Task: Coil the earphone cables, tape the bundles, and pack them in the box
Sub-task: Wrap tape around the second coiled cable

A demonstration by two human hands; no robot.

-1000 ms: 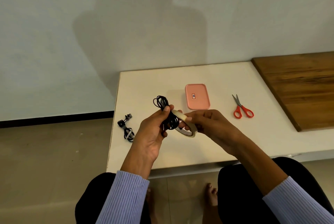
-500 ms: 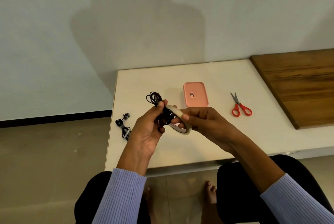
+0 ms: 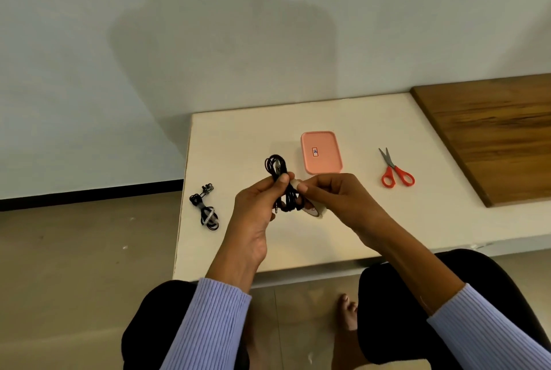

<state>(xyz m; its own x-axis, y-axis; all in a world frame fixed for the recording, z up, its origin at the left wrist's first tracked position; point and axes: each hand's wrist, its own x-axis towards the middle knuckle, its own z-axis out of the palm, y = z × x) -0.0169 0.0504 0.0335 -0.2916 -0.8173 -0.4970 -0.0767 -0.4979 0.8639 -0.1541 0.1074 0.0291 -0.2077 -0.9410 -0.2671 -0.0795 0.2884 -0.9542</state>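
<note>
Left hand [image 3: 256, 214] curled round a black coiled earphone cable [image 3: 281, 187], thumb pressing on the bundle's middle, loops sticking up above the fingers. Right hand [image 3: 334, 199] pinching a roll of pale tape [image 3: 316, 211], fingertips meeting the left thumb right at the cable; tape end against the bundle, exact contact too small to tell. Both hands close together, raised over the white tabletop [image 3: 238, 143], neither one relaxed.

Second earphone bundle [image 3: 205, 211] lying on the tabletop near its left edge, well apart from the hands, a pale band round its middle. Pink box [image 3: 320, 152] flat on the tabletop just beyond the hands, lid on, small label on top. Red-handled scissors [image 3: 395, 171] right of the box, blades closed, pointing away. Brown wooden board [image 3: 495, 137] on the far right side of the tabletop. Lilac ribbed sleeves [image 3: 208, 325] on both forearms.
</note>
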